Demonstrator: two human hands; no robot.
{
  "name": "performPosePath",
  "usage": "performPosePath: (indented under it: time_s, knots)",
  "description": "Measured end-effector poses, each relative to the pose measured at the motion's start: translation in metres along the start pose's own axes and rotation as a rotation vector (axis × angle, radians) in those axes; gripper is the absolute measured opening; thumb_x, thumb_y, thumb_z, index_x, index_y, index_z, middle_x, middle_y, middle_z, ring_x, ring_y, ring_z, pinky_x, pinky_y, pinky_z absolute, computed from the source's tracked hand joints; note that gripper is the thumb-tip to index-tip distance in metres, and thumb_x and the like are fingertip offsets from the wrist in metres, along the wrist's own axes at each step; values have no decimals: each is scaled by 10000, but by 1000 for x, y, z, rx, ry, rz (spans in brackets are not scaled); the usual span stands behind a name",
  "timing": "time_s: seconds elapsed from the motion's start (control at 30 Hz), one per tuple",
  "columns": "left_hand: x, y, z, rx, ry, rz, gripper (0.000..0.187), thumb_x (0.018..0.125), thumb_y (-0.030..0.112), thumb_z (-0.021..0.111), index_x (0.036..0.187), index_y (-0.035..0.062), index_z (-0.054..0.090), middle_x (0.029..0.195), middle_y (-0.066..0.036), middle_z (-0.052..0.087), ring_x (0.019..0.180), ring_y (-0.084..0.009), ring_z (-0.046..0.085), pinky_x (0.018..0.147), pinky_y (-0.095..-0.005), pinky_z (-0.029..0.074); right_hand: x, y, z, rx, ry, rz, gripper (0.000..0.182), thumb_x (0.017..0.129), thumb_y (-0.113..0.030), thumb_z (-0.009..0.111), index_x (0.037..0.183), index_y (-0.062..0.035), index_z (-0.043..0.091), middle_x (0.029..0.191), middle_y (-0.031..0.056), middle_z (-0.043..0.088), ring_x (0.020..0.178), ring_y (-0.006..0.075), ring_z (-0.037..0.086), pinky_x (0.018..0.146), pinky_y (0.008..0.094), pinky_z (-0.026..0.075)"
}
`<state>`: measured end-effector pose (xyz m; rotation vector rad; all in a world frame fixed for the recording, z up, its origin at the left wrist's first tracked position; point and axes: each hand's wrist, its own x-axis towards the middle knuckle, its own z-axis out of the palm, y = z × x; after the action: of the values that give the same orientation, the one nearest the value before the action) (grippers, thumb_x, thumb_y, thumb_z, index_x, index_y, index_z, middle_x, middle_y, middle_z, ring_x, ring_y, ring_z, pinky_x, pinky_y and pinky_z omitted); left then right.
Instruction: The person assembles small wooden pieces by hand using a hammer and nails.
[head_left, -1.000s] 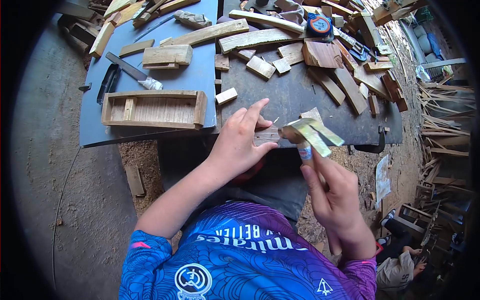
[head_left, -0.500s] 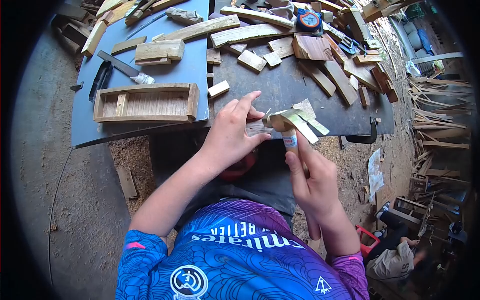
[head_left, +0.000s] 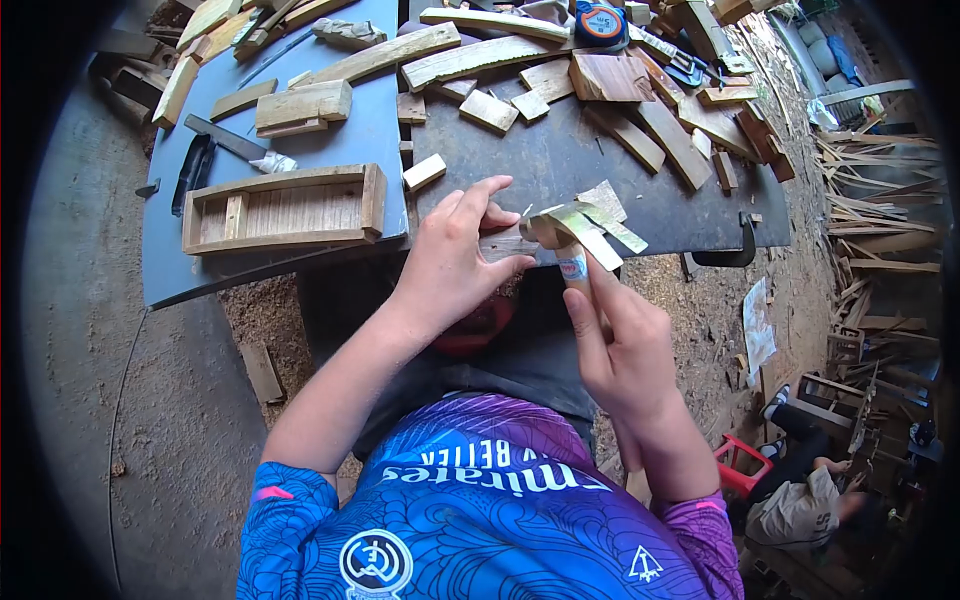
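My left hand (head_left: 455, 245) rests at the front edge of the dark table, thumb and fingers on either side of a small flat wood piece (head_left: 507, 246). A thin pale sliver, perhaps a nail, stands up by the fingertips; it is too small to be sure. My right hand (head_left: 628, 345) is wrapped around the handle of a claw hammer (head_left: 592, 226). The hammer's striking face is close to the right end of that wood piece, and its split claw points right. A light wood offcut (head_left: 603, 200) lies just behind the claw.
An open wooden box frame (head_left: 290, 206) sits on the blue-grey board at left, near a blade tool with a wrapped handle (head_left: 236, 140). Offcuts, a tape measure (head_left: 601, 23) and a clamp (head_left: 738, 248) lie farther out. Another person (head_left: 800, 505) sits at lower right.
The view has shifted slightly, so the table items appear a little further left and up. Both hands keep their grips; the hammer head stays beside the wood piece.
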<state>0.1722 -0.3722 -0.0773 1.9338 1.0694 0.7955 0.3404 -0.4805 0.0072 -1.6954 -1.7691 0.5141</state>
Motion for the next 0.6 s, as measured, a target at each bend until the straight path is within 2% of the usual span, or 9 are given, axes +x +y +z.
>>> performPosePath:
  time_s: [0.07, 0.1, 0.23, 0.27, 0.33, 0.37, 0.4, 0.47, 0.6]
  knots:
    - [-3, -4, 2, -17, 14, 34, 806, 717, 208, 931, 1411, 58, 550, 1069, -146, 748, 1009, -275, 739, 933, -379, 579, -7, -6, -13, 4, -53, 53, 350, 970, -32, 659, 1303, 63, 616, 803, 201, 642, 647, 385, 634, 591, 448, 502]
    - [-2, -5, 1, -16, 12, 27, 806, 717, 208, 931, 1411, 58, 550, 1069, -146, 748, 1009, -275, 739, 933, -379, 579, -13, -8, -7, 123, 74, 22, 346, 974, -28, 652, 1302, 70, 609, 801, 199, 641, 654, 382, 636, 594, 443, 502]
    - [-6, -4, 2, -20, 3, 14, 814, 711, 218, 935, 1410, 59, 551, 1060, -138, 756, 1023, -269, 741, 937, -375, 579, -5, 8, 0, 30, -27, 4, 315, 979, -39, 655, 1268, 82, 625, 779, 196, 647, 647, 368, 654, 579, 424, 505]
    - [-3, -5, 2, -35, 12, 17, 817, 709, 223, 938, 1410, 59, 552, 1055, -134, 758, 1029, -265, 741, 940, -373, 578, -5, 5, -14, -31, -94, 13, 417, 1021, -65, 610, 1417, 60, 570, 795, 122, 679, 613, 124, 647, 545, 289, 493]
    - [-3, -3, 0, -15, 1, -4, 815, 708, 240, 941, 1404, 57, 556, 1055, -129, 759, 1028, -257, 742, 949, -368, 578, -15, 1, -10, 129, 103, -33, 401, 1019, -57, 607, 1397, 74, 581, 793, 123, 681, 611, 129, 651, 546, 290, 495]
    - [-2, -2, -1, 5, 12, 6, 810, 709, 246, 941, 1400, 61, 560, 1051, -129, 760, 1031, -255, 741, 940, -367, 579, -13, -2, -12, 32, 53, -55, 406, 1027, -72, 609, 1400, 83, 572, 776, 93, 669, 616, 108, 639, 542, 274, 489]
    - [-3, -1, 0, 23, 23, 22, 806, 709, 252, 941, 1396, 65, 565, 1047, -128, 762, 1033, -252, 740, 931, -366, 579, -6, 3, -6, -42, -35, -70, 360, 960, -28, 678, 1300, 77, 627, 844, 206, 683, 683, 371, 690, 610, 421, 541]
    - [-4, -4, 1, 9, 9, 25, 802, 709, 254, 941, 1395, 72, 568, 1059, -132, 759, 1029, -254, 738, 911, -366, 579, 0, 3, -7, -39, -115, 16, 426, 961, -30, 672, 1362, 78, 579, 856, 203, 680, 696, 374, 683, 613, 429, 537]
    - [-4, 1, -3, 34, -20, -33, 792, 711, 244, 937, 1397, 93, 571, 1110, -125, 753, 1036, -257, 728, 913, -370, 573, -11, 0, -9, 98, -17, 0, 490, 964, -40, 662, 1423, 67, 527, 828, 198, 659, 678, 385, 651, 606, 450, 516]
